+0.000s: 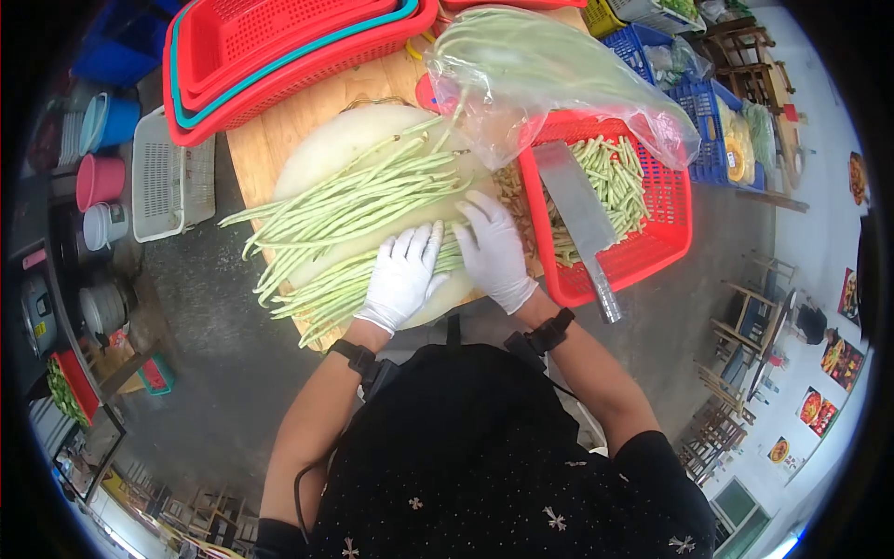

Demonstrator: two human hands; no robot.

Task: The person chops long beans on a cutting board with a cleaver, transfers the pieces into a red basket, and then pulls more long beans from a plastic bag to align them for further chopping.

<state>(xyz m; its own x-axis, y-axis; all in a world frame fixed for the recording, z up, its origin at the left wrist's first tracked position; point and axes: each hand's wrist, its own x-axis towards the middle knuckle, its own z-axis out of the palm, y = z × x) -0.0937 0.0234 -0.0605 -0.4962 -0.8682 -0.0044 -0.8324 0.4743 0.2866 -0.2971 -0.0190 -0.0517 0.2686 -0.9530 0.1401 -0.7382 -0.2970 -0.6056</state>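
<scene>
While leaning over the wooden bench [265, 140], lays the gloved left hand [402, 272] and the gloved right hand [494, 250] side by side, palms down, on the near end of a bundle of long beans [354, 200]. Keeps the fingers of both hands released and spread, grasping nothing, only pressing, likely to square the pods and stop them rolling. Has the beans lying lengthwise across a round white chopping board [326, 140] at the centre of the frame, tips trailing past its edge toward the left, apparently to bring the ends under the palms onto the cutting surface. Parks the cleaver [575, 205] just right of the right hand, blade flat across a red basket [670, 247], handle pointing toward the lower edge of the frame, seemingly for easy reach and well clear of the palms. Keeps short cut bean pieces [616, 177] in that basket, set just beside the board on the right, probably for sweeping pieces straight in. Leaves a clear plastic bag [549, 74] slumped over the basket's far edge, and stacked red baskets [279, 51] at upper left, away from the working spot.
</scene>
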